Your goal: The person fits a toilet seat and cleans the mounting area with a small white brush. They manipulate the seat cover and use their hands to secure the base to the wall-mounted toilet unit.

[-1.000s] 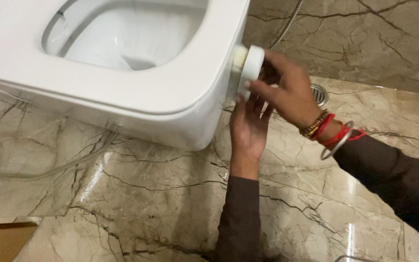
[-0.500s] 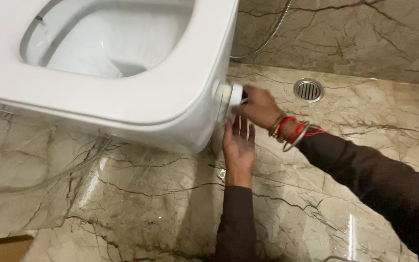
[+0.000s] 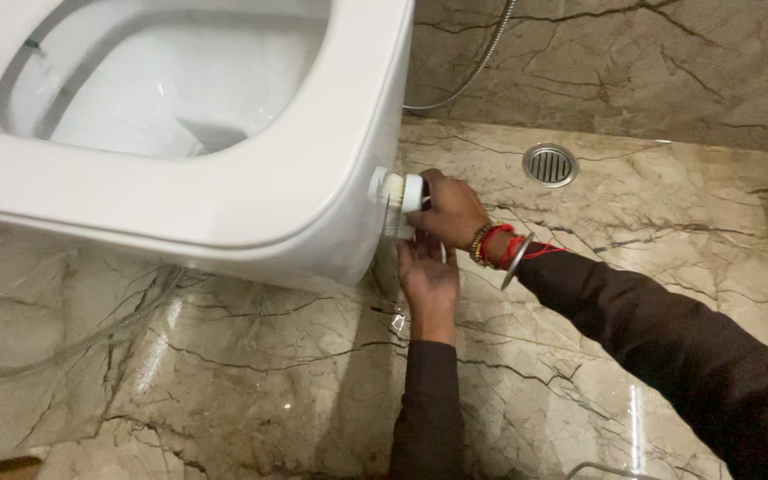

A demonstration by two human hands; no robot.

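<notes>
Beige marble floor, dark-veined and glossy; round steel drain grate set flush near the wall.

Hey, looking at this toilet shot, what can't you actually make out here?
- Head view: where the round white fitting meets the toilet bowl is covered by the right hand.
- Left hand: its fingertips disappear behind the fitting and bowl edge, so their grip cannot be told.
- The metal hose is cut off by the top edge.
- The bowl's left side runs off the frame.
</notes>
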